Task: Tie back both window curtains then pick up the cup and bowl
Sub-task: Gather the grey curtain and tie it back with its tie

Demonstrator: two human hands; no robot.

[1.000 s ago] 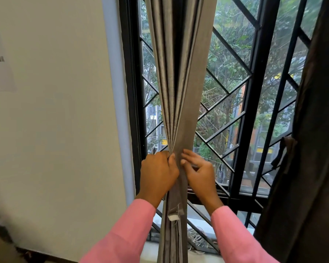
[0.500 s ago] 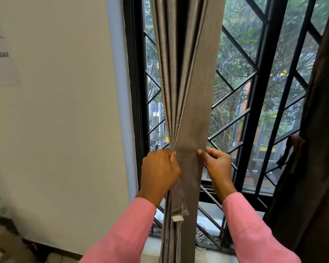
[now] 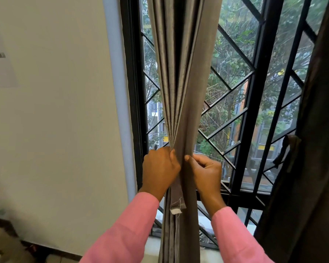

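Fabric, likely soft and light: clutching gathered pleats of grey curtain [image 3: 182,82] in left hand [image 3: 160,171], curling right hand [image 3: 207,173] round its edge.

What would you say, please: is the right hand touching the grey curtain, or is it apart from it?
Touching. The head view shows the right hand with its thumb pressed against the gathered grey curtain.

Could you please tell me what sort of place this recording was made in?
Probably a room in a home: a grey curtain gathered at a black-grilled window, a plain cream wall, and trees outside.
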